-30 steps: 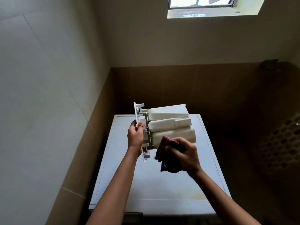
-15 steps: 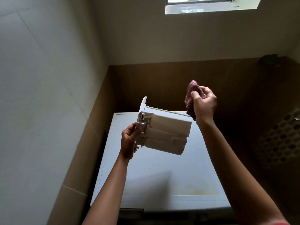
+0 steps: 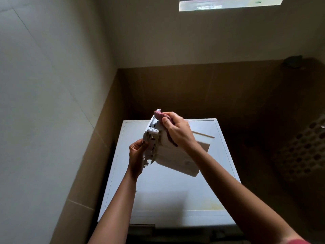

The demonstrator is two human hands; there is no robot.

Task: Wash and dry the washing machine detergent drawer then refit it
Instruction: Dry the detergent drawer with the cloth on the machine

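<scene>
Gripping the front end of the white drawer (image 3: 175, 160), the left hand (image 3: 136, 155) held it tilted in the air above the washing machine (image 3: 175, 199), toward its far-left corner. The right hand (image 3: 177, 132) clutched a pink cloth (image 3: 159, 115), pressing it against the drawer's upper edge.

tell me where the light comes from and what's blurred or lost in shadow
Head view: daylight comes from the blown-out window at top; the drawer throws a soft shadow onto the washing machine lid; the right hand and cloth are slightly motion-blurred; the brown wall at right is nearly black.
</scene>
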